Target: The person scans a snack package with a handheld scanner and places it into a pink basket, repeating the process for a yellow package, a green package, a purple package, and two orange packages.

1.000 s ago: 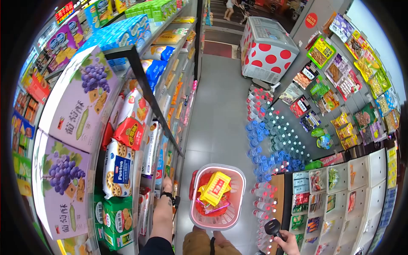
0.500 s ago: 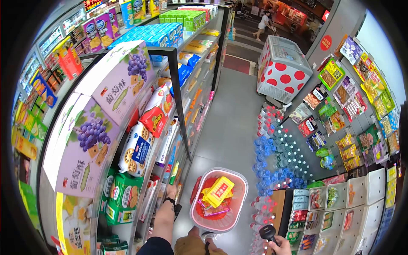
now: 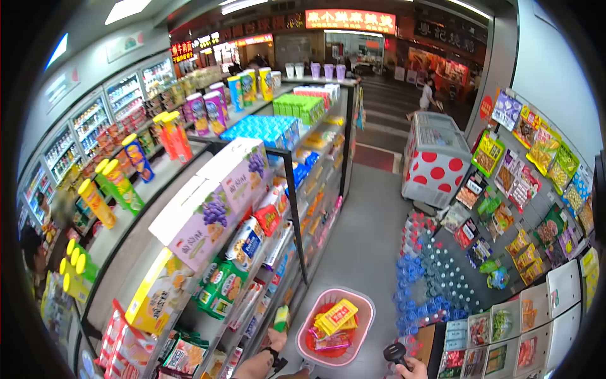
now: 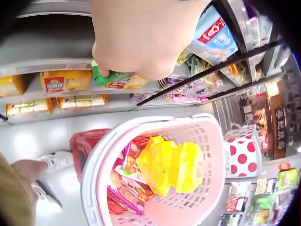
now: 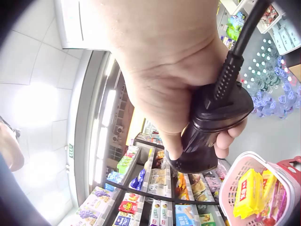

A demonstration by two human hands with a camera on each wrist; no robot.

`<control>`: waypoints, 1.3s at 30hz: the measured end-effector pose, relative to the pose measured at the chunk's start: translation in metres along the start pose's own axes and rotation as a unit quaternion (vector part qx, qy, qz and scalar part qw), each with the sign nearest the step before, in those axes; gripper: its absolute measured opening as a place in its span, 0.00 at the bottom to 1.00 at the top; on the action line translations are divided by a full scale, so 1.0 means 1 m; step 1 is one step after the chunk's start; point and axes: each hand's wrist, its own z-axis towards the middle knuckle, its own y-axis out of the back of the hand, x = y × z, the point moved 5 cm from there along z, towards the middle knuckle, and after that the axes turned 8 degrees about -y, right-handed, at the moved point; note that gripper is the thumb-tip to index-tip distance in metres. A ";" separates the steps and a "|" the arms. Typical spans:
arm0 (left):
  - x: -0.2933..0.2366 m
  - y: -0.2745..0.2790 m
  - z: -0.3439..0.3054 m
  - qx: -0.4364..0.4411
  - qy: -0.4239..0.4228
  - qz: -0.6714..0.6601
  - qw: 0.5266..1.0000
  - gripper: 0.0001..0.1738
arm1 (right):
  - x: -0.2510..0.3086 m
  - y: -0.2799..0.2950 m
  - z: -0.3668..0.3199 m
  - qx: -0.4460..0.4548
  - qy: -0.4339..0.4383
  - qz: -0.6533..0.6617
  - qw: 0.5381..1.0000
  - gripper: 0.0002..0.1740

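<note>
My left hand (image 3: 275,341) is beside the shelf, its fingers curled round a green and yellow package (image 3: 281,319). In the left wrist view the same hand (image 4: 141,42) covers most of that green package (image 4: 106,77) above the basket. My right hand (image 5: 174,80) grips a black handheld scanner (image 5: 202,127) with a cable, seen at the lower right of the head view. Between the hands stands a pink basket (image 3: 372,309) with yellow packs (image 3: 338,318) and pink and red packets inside.
Shelves of snacks (image 3: 249,243) run along the left, with a black metal bar (image 3: 293,208) in front. Bottles (image 3: 413,271) stand on the floor to the right, near white bins (image 3: 534,309). A dotted freezer (image 3: 434,167) is at the aisle's far end.
The head view has tilted up, showing the street and signs. My left hand, earlier reaching at the shelf, now has the green and yellow package in it. My right hand still holds the scanner.
</note>
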 end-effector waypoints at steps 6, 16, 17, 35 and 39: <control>-0.013 0.099 -0.061 0.018 0.013 -0.146 0.989 0.34 | 0.025 0.006 0.018 0.035 0.060 0.036 0.997 0.23; -0.141 0.228 -0.173 0.148 -0.110 -0.412 0.893 0.29 | 0.072 -0.020 0.026 0.141 0.112 0.038 0.983 0.25; -0.147 0.227 -0.176 0.159 -0.129 -0.418 0.885 0.28 | 0.078 -0.022 0.023 0.143 0.106 0.038 0.983 0.25; -0.253 0.291 -0.200 0.326 -0.167 -0.654 0.662 0.24 | 0.135 -0.051 -0.035 0.279 0.168 0.138 0.936 0.29; -0.234 0.285 -0.201 0.316 -0.147 -0.656 0.669 0.26 | 0.130 -0.063 -0.032 0.294 0.169 0.149 0.929 0.33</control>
